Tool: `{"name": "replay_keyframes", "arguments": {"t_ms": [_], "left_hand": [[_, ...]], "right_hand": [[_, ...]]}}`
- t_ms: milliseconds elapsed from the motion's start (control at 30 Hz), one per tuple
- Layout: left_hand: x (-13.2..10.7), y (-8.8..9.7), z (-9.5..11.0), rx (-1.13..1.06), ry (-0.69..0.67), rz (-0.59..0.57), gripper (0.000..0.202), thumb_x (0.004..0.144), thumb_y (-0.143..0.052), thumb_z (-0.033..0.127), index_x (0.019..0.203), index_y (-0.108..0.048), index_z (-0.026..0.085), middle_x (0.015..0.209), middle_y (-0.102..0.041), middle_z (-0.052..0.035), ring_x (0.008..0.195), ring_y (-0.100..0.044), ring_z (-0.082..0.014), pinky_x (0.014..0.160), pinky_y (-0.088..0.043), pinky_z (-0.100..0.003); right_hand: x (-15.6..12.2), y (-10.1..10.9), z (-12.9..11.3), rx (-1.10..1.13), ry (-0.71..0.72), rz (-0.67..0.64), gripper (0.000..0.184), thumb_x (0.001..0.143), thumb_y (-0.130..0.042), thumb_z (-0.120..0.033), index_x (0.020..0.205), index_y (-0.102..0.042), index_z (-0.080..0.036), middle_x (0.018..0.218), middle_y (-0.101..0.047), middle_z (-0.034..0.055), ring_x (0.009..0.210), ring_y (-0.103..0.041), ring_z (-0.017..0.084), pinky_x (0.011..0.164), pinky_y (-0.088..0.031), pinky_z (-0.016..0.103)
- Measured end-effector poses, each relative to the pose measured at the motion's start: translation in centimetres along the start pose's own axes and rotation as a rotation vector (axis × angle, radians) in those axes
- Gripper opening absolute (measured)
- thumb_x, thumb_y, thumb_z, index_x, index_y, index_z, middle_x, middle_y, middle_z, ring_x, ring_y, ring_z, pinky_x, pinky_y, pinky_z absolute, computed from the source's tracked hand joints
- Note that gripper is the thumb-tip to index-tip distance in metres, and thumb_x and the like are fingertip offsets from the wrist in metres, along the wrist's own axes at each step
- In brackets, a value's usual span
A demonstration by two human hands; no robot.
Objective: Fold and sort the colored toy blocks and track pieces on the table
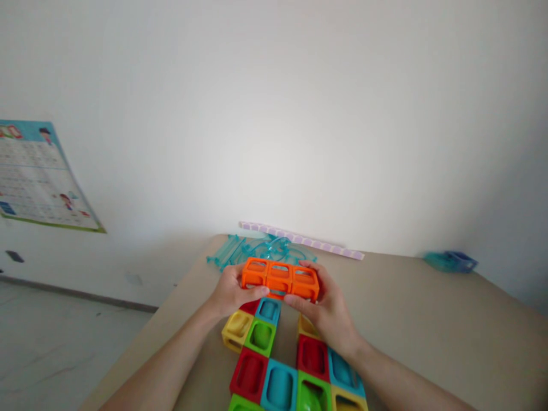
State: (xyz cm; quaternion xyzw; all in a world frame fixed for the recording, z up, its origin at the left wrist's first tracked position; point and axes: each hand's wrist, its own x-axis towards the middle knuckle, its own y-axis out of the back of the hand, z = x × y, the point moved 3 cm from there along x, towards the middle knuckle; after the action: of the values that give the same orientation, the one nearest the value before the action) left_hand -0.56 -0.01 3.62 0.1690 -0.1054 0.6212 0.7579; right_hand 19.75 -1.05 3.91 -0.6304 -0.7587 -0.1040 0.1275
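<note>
Both hands grip a row of three joined orange hollow toy blocks, raised above the table. My left hand closes on its left end with the thumb along the lower front edge. On the right end, my right hand is wrapped round it in the same way. Below lies an assembly of joined hollow blocks in red, blue, green and yellow, among them a green block, a red block and a blue block. My right hand and forearm hide part of its right side.
Translucent teal plastic track pieces lie at the table's back left. A purple-and-white patterned strip rests against the wall. A blue and teal plastic piece stands at the far right edge of the table. A poster hangs on the left wall.
</note>
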Motion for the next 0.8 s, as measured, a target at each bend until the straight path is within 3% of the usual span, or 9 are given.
{"name": "replay_keyframes", "arguments": {"t_ms": [400,567,800], "left_hand": [[-0.1,0.1,0.3,-0.024,0.026,-0.006,0.032,0.063,-0.079,0.029,0.089,-0.071,0.012,0.085,-0.076,-0.0071,0.072,-0.069,-0.0211,0.068,-0.055,-0.030],[-0.1,-0.4,0.1,0.017,0.007,0.015,0.034,0.064,-0.079,0.029,0.092,-0.070,0.012,0.087,-0.076,-0.0068,0.074,-0.068,-0.0198,0.069,-0.055,-0.029],[0.1,-0.6,0.0,0.143,-0.133,-0.045,0.022,0.077,-0.070,0.031,0.091,-0.072,0.014,0.105,-0.069,-0.0095,0.095,-0.064,-0.0213,0.084,-0.052,-0.031]], "right_hand": [[-0.7,0.0,-0.3,-0.079,0.057,-0.026,0.057,0.071,-0.079,-0.031,0.116,-0.045,-0.023,0.097,-0.068,0.0029,0.082,-0.066,0.019,0.076,-0.055,0.031],[-0.5,0.0,-0.4,-0.133,0.089,-0.084,0.056,0.077,-0.072,-0.030,0.123,-0.040,-0.024,0.106,-0.067,0.0051,0.088,-0.067,0.020,0.081,-0.056,0.034],[0.3,1.5,-0.5,-0.500,0.237,0.034,0.059,0.073,-0.069,-0.023,0.126,-0.043,-0.023,0.107,-0.064,0.0064,0.089,-0.065,0.022,0.082,-0.055,0.039]]}}
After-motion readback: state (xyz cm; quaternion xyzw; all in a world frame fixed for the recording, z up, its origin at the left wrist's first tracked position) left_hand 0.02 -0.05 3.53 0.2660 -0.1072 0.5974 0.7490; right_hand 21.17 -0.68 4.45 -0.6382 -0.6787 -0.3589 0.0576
